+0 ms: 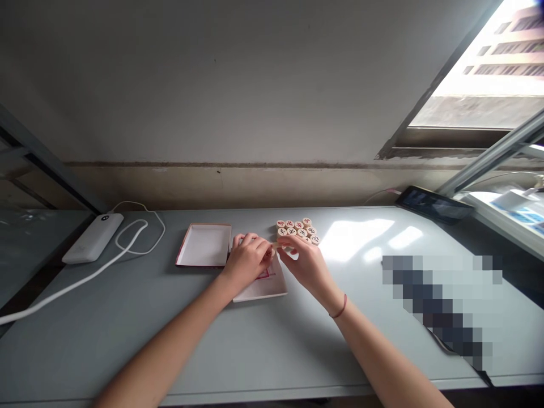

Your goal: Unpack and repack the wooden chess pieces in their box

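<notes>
Round pale wooden Chinese chess pieces (pixel 302 232) with red and black characters stand grouped on the desk, just beyond my right hand (pixel 309 262). That hand is closed, its thumb and fingers pinching a piece seen edge-on (pixel 276 245). My left hand (pixel 245 259) reaches over an open shallow box (pixel 259 294) with red printing inside. Its fingers curl round another chess piece (pixel 271 253), close to the right fingertips; the fingers cover most of it. To the left of this hand lies a white-lined box lid (pixel 204 245) with a red edge.
A white power bank (pixel 93 238) and a looping white cable (pixel 85 280) lie on the left of the grey desk (pixel 255 362). A dark phone (pixel 433 205) leans at the back right. A pixelated patch (pixel 442 311) hides something on the right.
</notes>
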Demonstrator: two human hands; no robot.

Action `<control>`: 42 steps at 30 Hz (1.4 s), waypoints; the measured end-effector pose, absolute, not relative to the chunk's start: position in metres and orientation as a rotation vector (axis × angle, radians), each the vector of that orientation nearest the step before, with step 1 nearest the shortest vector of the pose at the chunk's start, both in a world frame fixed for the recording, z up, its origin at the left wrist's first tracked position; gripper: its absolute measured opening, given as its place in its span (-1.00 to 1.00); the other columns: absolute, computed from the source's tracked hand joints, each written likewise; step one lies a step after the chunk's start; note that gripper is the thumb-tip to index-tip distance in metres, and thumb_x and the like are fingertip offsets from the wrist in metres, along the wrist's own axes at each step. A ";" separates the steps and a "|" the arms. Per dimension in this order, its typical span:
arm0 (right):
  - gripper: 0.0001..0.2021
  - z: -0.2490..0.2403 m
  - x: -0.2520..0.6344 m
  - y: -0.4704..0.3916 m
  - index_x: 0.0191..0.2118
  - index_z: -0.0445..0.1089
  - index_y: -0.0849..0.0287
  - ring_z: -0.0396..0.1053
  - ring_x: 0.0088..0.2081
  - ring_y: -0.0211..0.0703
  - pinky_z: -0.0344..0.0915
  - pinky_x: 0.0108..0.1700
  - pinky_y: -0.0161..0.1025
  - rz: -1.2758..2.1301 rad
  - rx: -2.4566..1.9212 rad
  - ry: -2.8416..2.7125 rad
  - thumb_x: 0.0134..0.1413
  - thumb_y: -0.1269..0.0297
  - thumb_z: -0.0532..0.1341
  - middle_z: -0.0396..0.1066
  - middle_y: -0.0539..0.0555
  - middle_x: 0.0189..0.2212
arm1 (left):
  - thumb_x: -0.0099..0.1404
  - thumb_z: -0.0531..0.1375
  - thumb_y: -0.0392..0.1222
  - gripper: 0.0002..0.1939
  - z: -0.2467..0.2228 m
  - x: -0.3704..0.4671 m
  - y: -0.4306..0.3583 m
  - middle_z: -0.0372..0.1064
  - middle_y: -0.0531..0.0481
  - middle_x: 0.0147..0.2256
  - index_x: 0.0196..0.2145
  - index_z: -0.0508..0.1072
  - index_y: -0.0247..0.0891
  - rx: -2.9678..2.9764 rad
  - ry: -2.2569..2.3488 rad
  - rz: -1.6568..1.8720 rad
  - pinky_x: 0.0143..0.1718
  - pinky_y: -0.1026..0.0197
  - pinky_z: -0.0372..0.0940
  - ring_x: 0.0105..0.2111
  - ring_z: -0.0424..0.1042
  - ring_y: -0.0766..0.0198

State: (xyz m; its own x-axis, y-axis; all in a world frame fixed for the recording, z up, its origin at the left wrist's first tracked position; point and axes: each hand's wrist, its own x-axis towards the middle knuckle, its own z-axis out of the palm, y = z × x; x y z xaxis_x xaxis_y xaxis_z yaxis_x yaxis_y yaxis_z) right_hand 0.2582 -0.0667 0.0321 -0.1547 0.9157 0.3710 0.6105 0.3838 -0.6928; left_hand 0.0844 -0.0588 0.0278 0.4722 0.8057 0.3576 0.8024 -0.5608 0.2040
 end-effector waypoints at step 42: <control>-0.69 0.063 0.241 -0.008 -0.03 0.36 0.18 0.43 -0.27 0.00 0.22 -0.36 -0.23 0.198 -1.875 -2.186 0.14 0.27 0.06 0.41 0.23 -0.09 | 0.29 0.11 -0.23 -0.85 0.034 0.008 -0.089 0.48 0.03 -0.22 -0.32 0.49 -0.14 2.492 1.642 0.763 -0.18 0.11 0.14 -0.19 0.38 0.19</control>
